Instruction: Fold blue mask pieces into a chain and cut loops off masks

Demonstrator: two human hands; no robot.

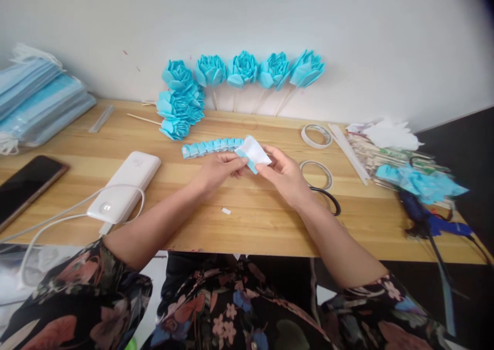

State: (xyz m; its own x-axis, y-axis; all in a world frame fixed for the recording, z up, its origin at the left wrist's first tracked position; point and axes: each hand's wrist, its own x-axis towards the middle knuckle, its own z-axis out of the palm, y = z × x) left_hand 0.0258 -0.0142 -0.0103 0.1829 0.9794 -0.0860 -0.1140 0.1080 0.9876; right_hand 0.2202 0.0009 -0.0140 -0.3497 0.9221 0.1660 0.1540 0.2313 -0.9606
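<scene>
Between my two hands is a small folded piece of blue-and-white mask fabric [253, 152], its white side mostly facing me. My left hand [226, 164] pinches its left edge, and my right hand [281, 171] grips the lower right corner with thumb and fingers. Just behind my left hand lies a row of folded blue petals [210, 147] on the wooden table. A tiny white strip [226, 211] rests on the wood in front of my hands.
Blue fabric flowers [242, 69] on sticks lean along the wall. Tape rolls [316, 136], a scrap pile [393, 149] and a blue glue gun [450, 225] are on the right. A power bank [125, 185], a phone [29, 185] and stacked masks [42, 100] are on the left.
</scene>
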